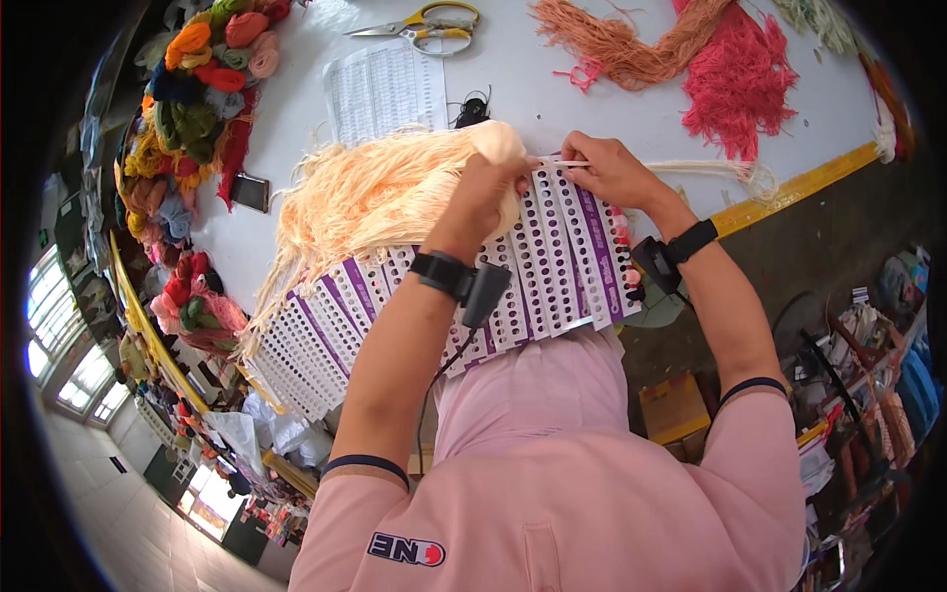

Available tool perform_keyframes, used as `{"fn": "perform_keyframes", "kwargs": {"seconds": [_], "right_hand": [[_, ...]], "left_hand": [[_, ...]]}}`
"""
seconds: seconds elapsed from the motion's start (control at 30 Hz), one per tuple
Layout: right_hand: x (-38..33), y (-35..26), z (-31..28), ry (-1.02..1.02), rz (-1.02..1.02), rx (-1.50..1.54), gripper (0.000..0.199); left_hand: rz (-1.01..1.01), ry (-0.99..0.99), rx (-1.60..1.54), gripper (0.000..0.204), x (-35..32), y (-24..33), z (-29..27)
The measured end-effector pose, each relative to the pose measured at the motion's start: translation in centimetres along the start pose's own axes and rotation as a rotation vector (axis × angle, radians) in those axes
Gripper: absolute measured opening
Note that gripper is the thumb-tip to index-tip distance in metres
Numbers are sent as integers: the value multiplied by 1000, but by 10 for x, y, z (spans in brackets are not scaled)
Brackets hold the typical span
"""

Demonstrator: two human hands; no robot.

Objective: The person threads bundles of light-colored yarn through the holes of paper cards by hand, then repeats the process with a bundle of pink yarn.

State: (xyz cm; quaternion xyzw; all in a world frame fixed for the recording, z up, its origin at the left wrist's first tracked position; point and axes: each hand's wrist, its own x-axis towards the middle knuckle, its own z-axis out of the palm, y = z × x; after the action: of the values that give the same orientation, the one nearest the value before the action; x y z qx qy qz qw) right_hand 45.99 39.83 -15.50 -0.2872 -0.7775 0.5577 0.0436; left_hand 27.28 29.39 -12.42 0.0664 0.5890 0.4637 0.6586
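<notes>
A row of overlapping white and purple punched thread cards lies across the table's near edge and over my lap. At their top edge, my left hand is closed in a pinch, next to a thick bundle of pale peach thread spread over the cards. My right hand also pinches, just to the right, with a short pale thread stretched between the two hands. Pale strands trail from beyond my right hand along the table. My fingers partly hide the hole where the thread meets the card.
Yellow-handled scissors and a printed sheet lie at the far side. Coral pink thread and orange-brown thread rest far right. Colourful yarn hanks pile up at left, near a small dark device. Black thread sits behind the peach bundle.
</notes>
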Motion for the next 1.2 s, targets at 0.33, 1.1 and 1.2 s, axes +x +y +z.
{"fn": "perform_keyframes", "kwargs": {"seconds": [0.33, 1.1, 1.2], "right_hand": [[-2, -2, -5, -250, 188, 444, 25], [-5, -13, 28, -33, 53, -77, 19], [-30, 18, 28, 18, 79, -136, 20]], "left_hand": [[142, -178, 440, 21, -13, -5, 3], [459, 888, 135, 43, -589, 391, -570], [544, 847, 465, 40, -643, 453, -574]]}}
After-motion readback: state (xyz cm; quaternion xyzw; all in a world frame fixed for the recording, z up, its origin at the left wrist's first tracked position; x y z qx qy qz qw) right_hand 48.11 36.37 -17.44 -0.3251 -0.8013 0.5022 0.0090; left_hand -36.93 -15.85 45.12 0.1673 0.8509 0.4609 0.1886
